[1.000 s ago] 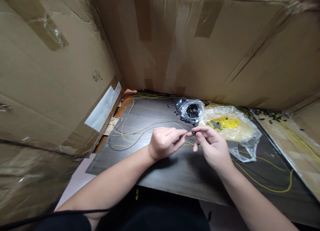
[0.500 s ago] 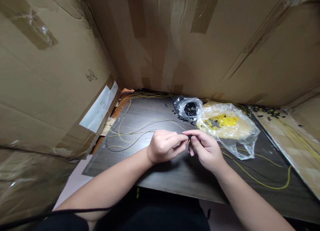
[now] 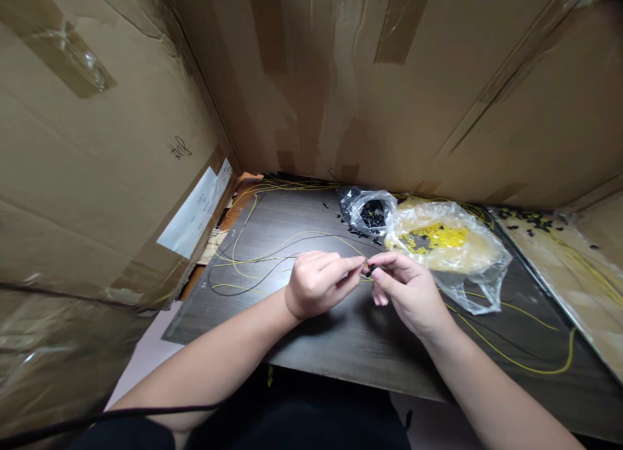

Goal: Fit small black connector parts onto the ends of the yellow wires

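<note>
On the left, a white label (image 3: 187, 216) marks the cardboard; mid-frame, thin wires (image 3: 306, 232) run partly hidden behind the left hand (image 3: 364, 265), its fingertips pinched, contents too small to tell. Just beside them, centre frame, a black piece (image 3: 372, 270) sits between the right hand's (image 3: 406, 297) thumb and forefinger. Beyond, right of centre, lies a bag of yellow parts (image 3: 445, 236).
</note>
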`<act>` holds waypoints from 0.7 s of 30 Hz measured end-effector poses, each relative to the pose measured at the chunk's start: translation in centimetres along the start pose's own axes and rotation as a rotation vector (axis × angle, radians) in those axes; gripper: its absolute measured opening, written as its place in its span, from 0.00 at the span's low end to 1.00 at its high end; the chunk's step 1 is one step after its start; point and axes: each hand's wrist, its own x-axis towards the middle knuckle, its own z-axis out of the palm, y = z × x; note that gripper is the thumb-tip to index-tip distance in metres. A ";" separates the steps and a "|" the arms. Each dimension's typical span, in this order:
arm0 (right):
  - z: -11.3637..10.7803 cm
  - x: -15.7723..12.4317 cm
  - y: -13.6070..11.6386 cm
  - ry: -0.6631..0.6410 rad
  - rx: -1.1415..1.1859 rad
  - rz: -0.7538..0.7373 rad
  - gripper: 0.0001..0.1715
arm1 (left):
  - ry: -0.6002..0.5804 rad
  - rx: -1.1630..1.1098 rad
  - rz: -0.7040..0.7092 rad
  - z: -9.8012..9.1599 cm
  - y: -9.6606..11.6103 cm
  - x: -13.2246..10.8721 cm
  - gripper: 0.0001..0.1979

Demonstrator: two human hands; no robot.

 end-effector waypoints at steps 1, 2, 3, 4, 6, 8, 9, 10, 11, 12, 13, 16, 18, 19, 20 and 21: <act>0.0 0.0 0.1 0.002 0.022 0.013 0.12 | 0.004 0.013 0.014 0.0 0.0 0.0 0.06; 0.0 -0.1 0.2 0.003 0.038 0.023 0.11 | 0.006 0.026 0.028 -0.1 0.0 0.0 0.06; 0.0 -0.2 0.2 0.006 0.050 0.029 0.11 | 0.007 0.038 0.043 -0.1 -0.1 0.0 0.06; 0.0 -0.2 0.3 0.010 0.059 0.030 0.11 | 0.007 0.048 0.057 -0.1 -0.1 0.0 0.06; 0.0 -0.3 0.2 0.018 0.071 0.024 0.10 | 0.005 0.065 0.076 -0.2 -0.1 -0.1 0.06; 0.0 -0.2 0.0 0.025 0.083 0.008 0.09 | 0.006 0.086 0.089 -0.2 -0.1 -0.1 0.06; 0.0 -0.2 0.0 0.027 0.089 -0.001 0.09 | 0.015 0.095 0.096 -0.1 -0.1 -0.1 0.06; 0.0 -0.2 -0.1 0.026 0.096 -0.010 0.08 | 0.024 0.101 0.105 -0.1 -0.1 -0.1 0.05; -0.1 -0.1 -0.1 0.021 0.101 -0.014 0.08 | 0.033 0.104 0.112 -0.1 -0.1 -0.1 0.05; -0.1 -0.1 -0.1 0.014 0.105 -0.016 0.07 | 0.039 0.104 0.116 -0.1 -0.1 -0.1 0.05; -0.1 -0.1 -0.1 0.005 0.107 -0.015 0.07 | 0.041 0.102 0.118 -0.1 -0.1 0.0 0.06; -0.1 0.0 -0.2 -0.017 0.109 -0.015 0.08 | 0.037 0.103 0.115 -0.1 0.0 0.0 0.05; 0.0 -0.1 -0.2 -0.027 0.108 -0.021 0.08 | 0.035 0.109 0.121 -0.2 0.0 0.1 0.05; 0.1 -0.1 -0.3 -0.028 0.106 -0.025 0.08 | 0.035 0.111 0.126 -0.2 0.0 0.1 0.05; 0.2 -0.1 -0.4 -0.029 0.103 -0.032 0.08 | 0.035 0.112 0.132 -0.2 0.0 0.1 0.05; 0.2 -0.1 -0.5 -0.030 0.099 -0.039 0.08 | 0.034 0.113 0.138 -0.2 0.0 0.1 0.05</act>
